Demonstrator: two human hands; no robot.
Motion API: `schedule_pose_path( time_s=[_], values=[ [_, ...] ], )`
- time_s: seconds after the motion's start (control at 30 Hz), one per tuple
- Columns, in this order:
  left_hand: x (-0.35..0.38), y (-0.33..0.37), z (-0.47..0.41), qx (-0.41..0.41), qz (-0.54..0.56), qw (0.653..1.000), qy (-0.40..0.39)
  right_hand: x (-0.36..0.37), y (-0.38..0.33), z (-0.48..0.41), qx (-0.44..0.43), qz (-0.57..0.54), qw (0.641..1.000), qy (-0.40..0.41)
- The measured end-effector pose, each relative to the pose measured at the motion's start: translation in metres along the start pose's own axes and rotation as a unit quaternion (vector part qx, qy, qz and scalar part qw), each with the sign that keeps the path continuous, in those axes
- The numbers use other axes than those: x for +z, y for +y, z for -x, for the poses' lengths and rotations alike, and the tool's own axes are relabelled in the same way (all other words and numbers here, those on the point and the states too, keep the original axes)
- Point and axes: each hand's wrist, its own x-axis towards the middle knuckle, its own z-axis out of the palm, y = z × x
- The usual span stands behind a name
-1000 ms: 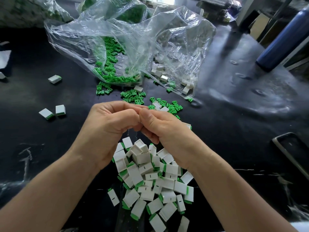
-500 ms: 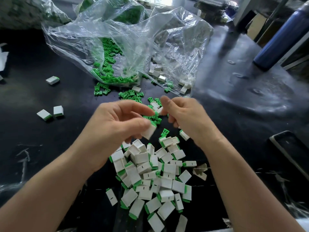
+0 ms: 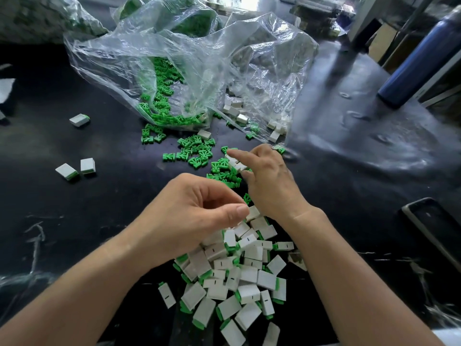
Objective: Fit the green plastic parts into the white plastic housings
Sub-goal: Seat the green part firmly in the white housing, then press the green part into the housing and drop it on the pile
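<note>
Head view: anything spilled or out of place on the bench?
Green parts have spilled out of the clear bag onto the black table. Three white housings lie scattered at far left, apart from the main pile.

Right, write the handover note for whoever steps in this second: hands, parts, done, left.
Left hand: loosely curled above the finished pile, nothing visible in it.
Right hand: fingers spread, reaching onto loose green parts and white housings; no clear grip yet.
Supply: more of both in the clear plastic bags.
Done: that pile, plus three strays at far left.
Left: many loose parts; pick a housing and a green part, fit them.
</note>
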Motion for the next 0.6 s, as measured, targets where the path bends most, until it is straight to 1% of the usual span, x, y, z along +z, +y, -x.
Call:
schedule_pose_path(
  time_s=[0.07,0.2,0.27,0.3,0.37,0.43,0.47,0.53,0.6],
  values=[
    [0.000,0.001,0.000,0.004,0.008,1.000,0.013,0.002,0.000,-0.001,-0.004,0.005,1.000,0.001],
    [0.000,0.001,-0.001,-0.004,0.024,0.999,0.048,0.002,0.001,-0.001,0.007,-0.022,1.000,0.021],
    [-0.001,-0.001,-0.003,-0.015,0.059,0.994,0.087,-0.004,0.003,-0.001,0.026,-0.068,0.997,0.027],
    [-0.003,-0.003,-0.004,-0.014,0.063,0.992,0.112,-0.009,0.003,0.000,0.039,-0.114,0.992,0.033],
    [-0.005,-0.008,-0.006,-0.007,0.042,0.987,0.156,-0.021,0.001,0.002,0.062,-0.240,0.969,0.023],
    [-0.007,-0.009,-0.008,-0.005,0.023,0.983,0.183,-0.031,-0.004,0.006,0.065,-0.362,0.929,-0.026],
    [-0.006,-0.009,-0.008,-0.001,0.023,0.982,0.187,-0.035,-0.008,0.009,0.060,-0.398,0.913,-0.062],
    [-0.005,-0.007,-0.007,0.013,0.040,0.983,0.177,-0.039,-0.016,0.014,0.047,-0.431,0.891,-0.136],
    [-0.003,-0.004,-0.006,0.028,0.055,0.984,0.167,-0.039,-0.020,0.017,0.042,-0.458,0.872,-0.169]
  ],
)
